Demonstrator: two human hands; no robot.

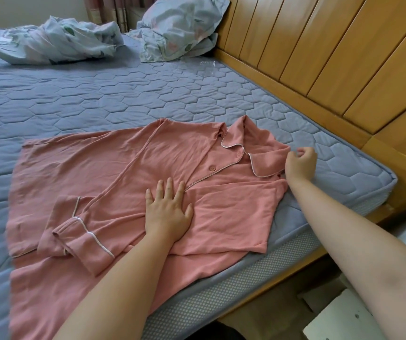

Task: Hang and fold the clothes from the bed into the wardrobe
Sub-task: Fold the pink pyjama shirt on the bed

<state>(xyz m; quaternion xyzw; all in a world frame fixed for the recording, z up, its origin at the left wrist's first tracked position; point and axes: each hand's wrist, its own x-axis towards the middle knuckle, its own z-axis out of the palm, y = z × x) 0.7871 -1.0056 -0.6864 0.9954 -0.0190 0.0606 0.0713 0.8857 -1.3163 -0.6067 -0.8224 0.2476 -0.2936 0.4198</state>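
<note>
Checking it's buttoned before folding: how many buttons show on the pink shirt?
2: an upper button by the collar, a lower button just above the left hand. More may be hidden under that hand.

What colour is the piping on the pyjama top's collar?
White piping edging the pink pyjama top; clearest in the head view.

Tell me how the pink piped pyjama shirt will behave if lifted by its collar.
Probably floppy: the pink piped pyjama shirt lies creased, moulded to the blue quilted mattress. Likely light; its folded-in sleeve would probably fall open. The left hand pressing flat on it hints it shifts easily.
</note>
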